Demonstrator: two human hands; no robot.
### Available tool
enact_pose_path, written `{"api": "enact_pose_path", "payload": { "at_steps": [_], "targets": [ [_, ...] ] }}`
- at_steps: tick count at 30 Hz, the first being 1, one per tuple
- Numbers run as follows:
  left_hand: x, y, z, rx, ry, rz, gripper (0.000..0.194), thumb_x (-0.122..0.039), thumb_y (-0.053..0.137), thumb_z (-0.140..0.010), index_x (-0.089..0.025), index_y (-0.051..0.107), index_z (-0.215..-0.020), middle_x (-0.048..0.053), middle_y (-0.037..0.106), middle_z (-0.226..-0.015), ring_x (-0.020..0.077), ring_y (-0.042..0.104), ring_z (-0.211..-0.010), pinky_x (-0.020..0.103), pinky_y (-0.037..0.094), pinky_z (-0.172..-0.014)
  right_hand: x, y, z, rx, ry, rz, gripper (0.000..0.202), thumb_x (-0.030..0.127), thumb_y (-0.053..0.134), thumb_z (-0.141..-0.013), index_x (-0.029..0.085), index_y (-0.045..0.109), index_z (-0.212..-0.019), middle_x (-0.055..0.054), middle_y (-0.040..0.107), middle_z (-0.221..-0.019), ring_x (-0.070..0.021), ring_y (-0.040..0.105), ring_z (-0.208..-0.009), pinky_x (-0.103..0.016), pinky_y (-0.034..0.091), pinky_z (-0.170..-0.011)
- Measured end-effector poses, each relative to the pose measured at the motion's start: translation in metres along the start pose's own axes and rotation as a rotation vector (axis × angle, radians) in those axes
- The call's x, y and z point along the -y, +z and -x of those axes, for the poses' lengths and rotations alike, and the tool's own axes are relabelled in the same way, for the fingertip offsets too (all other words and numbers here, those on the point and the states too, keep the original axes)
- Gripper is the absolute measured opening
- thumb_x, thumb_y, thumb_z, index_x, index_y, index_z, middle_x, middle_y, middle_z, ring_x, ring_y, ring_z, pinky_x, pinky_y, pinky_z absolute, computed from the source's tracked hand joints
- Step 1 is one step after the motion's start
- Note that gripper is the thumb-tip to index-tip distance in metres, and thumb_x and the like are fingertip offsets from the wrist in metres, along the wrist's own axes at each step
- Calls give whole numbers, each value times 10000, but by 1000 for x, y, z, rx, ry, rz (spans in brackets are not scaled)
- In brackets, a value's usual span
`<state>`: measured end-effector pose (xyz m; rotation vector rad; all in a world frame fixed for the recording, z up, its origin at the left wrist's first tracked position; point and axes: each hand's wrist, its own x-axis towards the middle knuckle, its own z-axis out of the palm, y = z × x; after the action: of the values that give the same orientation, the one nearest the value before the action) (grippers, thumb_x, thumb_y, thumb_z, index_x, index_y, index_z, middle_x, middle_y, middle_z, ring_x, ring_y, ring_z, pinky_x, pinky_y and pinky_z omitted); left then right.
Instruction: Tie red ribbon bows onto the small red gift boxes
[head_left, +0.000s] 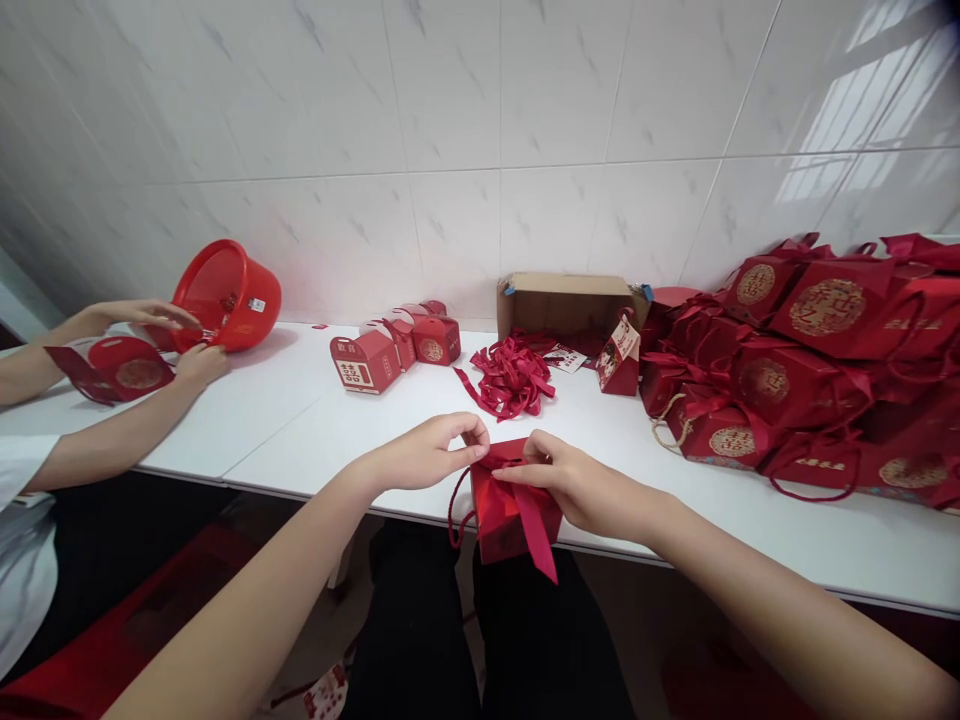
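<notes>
A red gift box (499,535) sits at the table's front edge in front of me, with a red ribbon (534,535) across its top and one tail hanging down its near side. My left hand (435,450) is at the box's upper left, thumb and forefinger pinched at the ribbon. From the right, my right hand (574,483) has its fingers closed on the ribbon over the box top. A dark red cord handle (456,510) loops out at the box's left side. What lies under my fingertips is partly hidden.
Loose red ribbons (514,378) lie in a pile before an open cardboard box (574,290). Several finished-looking red boxes (817,370) are stacked at right. More boxes (367,362) stand left of centre. A co-worker's hands (199,365) are by a tilted red basin (259,300).
</notes>
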<state>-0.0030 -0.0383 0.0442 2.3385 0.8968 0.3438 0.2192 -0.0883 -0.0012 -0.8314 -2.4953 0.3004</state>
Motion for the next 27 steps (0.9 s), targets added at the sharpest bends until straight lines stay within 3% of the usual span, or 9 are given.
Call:
{"api": "enact_pose_path", "payload": {
  "at_steps": [3, 8, 12, 17, 24, 27],
  "targets": [
    [3, 0, 3, 70, -34, -71, 264, -438, 375, -879, -212, 507, -843, 29, 485, -963, 184, 452, -960, 336, 387, -887, -3, -2, 0, 50, -56, 19, 412, 92, 501, -838, 268, 591, -1200, -35, 391, -858, -133, 413, -754, -244, 436, -655],
    [3, 8, 3, 74, -19, 9, 327, -488, 373, -878, -216, 533, -794, 43, 444, -1098, 201, 398, -1093, 352, 338, -961, -8, -4, 0, 43, -130, -64, 378, 65, 500, -828, 281, 664, -1092, -27, 373, -824, -129, 405, -750, -245, 437, -661],
    [6, 22, -1, -53, 41, 252, 354, -500, 468, -835, -187, 562, -698, 59, 498, -1122, 208, 461, -1074, 320, 384, -915, -9, -1, 1, 1, -153, -106, 352, 82, 497, -840, 278, 678, -1070, -31, 380, -831, -128, 410, -764, -247, 445, -675],
    [11, 34, -4, -166, -66, 466, 421, -547, 490, -800, -158, 619, -704, 88, 548, -1133, 192, 561, -898, 312, 448, -801, -8, 1, 1, -2, -154, -96, 370, 64, 493, -836, 291, 681, -1059, -31, 370, -865, -124, 411, -781, -253, 453, -692],
    [2, 38, 0, -298, 34, 241, 320, -405, 558, -788, -187, 429, -593, 54, 622, -977, 218, 511, -1036, 357, 367, -943, -7, 3, 4, 20, -116, -125, 353, 93, 509, -842, 303, 667, -1077, -35, 357, -894, -142, 415, -833, -279, 454, -734],
    [-1, 42, -1, -366, 67, 182, 296, -341, 600, -756, -196, 391, -605, 49, 622, -941, 210, 506, -1030, 355, 376, -933, -6, 3, 4, 7, -92, -128, 366, 90, 507, -844, 308, 654, -1099, -35, 349, -894, -147, 411, -854, -285, 448, -755]
  ]
}}
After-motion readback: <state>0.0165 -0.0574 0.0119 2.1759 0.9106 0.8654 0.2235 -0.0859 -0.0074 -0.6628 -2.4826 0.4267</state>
